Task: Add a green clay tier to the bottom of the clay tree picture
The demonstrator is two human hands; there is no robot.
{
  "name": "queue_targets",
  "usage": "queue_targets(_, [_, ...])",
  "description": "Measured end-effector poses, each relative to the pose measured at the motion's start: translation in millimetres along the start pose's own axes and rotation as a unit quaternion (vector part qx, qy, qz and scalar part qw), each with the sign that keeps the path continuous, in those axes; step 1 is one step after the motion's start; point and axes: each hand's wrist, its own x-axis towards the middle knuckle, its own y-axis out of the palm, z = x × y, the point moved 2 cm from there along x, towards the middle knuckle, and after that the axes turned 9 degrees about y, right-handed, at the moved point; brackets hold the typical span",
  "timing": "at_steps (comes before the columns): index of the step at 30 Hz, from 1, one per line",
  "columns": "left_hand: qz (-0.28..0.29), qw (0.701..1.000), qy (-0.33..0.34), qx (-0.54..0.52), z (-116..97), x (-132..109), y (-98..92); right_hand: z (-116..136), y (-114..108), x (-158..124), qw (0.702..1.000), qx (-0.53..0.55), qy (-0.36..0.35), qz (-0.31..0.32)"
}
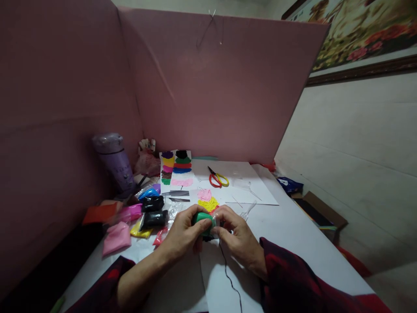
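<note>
My left hand [184, 234] and my right hand [236, 237] meet over the white table, both with fingers closed around a green lump of clay in a clear plastic packet [203, 219]. The left thumb and fingers wrap the green lump from the left. The right fingertips pinch the packet's clear end. Just behind the hands lies a white sheet with pink and yellow clay shapes [207, 200] pressed on it. A thin black cord [230, 276] runs from under the hands toward me.
Several coloured clay packets [143, 213] lie left of the hands, beside a purple bottle [114, 163]. A colour-swatch card [176, 168], red-and-yellow scissors [217, 179] and white paper [247, 187] lie behind. Pink partition boards [211, 87] wall the table. A cardboard box [321, 213] sits right.
</note>
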Motion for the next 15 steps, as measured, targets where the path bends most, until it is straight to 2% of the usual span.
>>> queue_targets(5, [0.003, 0.999, -0.001, -0.050, 3, 0, 0.3, 3, -3, 1, 0.999, 0.018, 0.004, 0.032])
queue_targets(11, [-0.038, 0.993, -0.020, -0.110, 11, 3, -4.3, 8, -11, 1, 0.998, 0.026, -0.028, 0.054])
queue_targets(15, [-0.042, 0.990, -0.030, -0.131, 12, 6, -7.9, 5, -10, 2, 0.999, 0.024, -0.034, 0.012])
